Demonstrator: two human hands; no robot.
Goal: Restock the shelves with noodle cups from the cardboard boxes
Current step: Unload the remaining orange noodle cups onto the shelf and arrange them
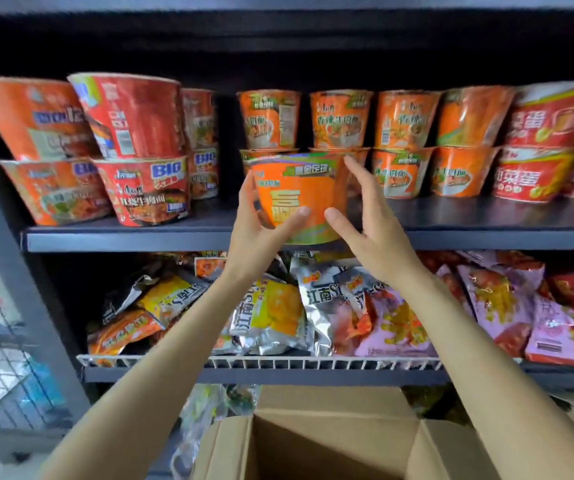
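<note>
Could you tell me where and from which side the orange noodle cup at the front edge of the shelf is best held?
Grip the orange noodle cup by its sidewall from left and right, as the left hand and right hand flank it now. It stands upright and tapers downward, so a hold just beneath the wide rim probably slips least. Stacked cups block the back.

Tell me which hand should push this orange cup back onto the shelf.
Left, probably. The left hand already wraps the orange cup with thumb across its front, while the right hand lies open against its right side, thumb near the front. The cup sits at the shelf edge.
</note>
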